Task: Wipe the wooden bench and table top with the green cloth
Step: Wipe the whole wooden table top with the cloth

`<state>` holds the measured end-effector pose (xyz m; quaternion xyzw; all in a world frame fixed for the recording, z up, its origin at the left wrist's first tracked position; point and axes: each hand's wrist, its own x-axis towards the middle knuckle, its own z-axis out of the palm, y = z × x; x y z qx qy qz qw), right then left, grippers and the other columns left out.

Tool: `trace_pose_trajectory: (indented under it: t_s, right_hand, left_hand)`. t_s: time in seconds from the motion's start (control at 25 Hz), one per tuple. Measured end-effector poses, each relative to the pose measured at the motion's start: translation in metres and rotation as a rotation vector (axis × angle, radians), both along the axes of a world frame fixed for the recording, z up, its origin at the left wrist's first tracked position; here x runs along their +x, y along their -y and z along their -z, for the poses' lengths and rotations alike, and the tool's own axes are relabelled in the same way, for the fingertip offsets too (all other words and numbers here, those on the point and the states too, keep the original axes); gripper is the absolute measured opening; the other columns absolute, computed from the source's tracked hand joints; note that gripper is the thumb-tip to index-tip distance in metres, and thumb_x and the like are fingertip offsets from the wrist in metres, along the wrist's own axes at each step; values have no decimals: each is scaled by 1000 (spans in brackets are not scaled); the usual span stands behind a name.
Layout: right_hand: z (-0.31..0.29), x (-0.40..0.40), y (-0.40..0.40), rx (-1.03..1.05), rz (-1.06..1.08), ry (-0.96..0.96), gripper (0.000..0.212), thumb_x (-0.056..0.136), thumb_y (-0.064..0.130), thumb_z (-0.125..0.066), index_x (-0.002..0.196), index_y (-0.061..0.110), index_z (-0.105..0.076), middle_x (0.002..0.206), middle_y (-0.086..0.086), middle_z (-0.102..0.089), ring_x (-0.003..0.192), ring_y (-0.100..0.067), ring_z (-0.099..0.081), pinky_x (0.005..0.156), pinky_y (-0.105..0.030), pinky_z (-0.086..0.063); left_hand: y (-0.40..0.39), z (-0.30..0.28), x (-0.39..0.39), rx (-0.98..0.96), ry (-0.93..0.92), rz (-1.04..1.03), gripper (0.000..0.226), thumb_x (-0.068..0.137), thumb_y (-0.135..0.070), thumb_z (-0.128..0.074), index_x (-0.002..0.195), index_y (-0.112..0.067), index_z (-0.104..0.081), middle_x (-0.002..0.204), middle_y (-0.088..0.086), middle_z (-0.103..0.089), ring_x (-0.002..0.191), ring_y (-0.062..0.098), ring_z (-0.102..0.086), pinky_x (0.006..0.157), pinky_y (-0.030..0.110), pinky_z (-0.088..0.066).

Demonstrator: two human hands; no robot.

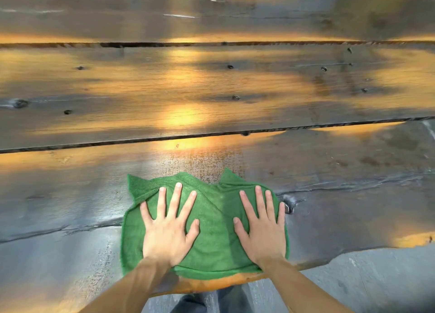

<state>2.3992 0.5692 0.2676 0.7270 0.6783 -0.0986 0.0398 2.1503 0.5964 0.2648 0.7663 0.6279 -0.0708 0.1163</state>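
Green cloth [213, 221] flat on table top [211, 89], under both hands — left hand [168, 228], right hand [262, 228]

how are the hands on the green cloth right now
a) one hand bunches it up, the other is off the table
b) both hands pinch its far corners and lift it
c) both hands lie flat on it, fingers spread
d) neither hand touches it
c: the left hand and the right hand both press flat, fingers straight and spread, on the green cloth, which lies spread on the nearest plank of the wooden table top.
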Motion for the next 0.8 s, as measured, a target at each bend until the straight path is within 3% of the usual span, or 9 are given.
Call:
trace_pose_trajectory:
  t_s: [0.2, 0.44, 0.8]
  right_hand:
    - [4, 28, -76, 6, -26, 20, 67, 98, 61, -23, 159, 40, -4, 169, -4, -4, 155, -27, 0, 121, -59, -4]
    - [4, 56, -182, -25, 17, 6, 67, 96, 65, -12, 156, 45, 8, 168, 0, 6, 155, -25, 9, 121, -58, 5]
    - [10, 112, -426, 15, 36, 11, 66, 96, 69, -8, 155, 48, 13, 168, 2, 13, 154, -23, 15, 120, -56, 12]
  left_hand:
    - [-62, 2, 27, -2, 8, 2, 66, 97, -62, -25, 159, -39, -14, 169, 1, -7, 153, 35, -7, 111, 75, -11]
    - [-175, 2, 66, 16, 40, -92, 65, 95, -64, -13, 157, -46, 0, 167, -5, 11, 154, 31, 8, 115, 69, 2]
    - [-398, 8, 115, 66, -12, -182, 63, 95, -67, -4, 154, -50, 12, 165, -10, 21, 153, 28, 15, 116, 67, 4]
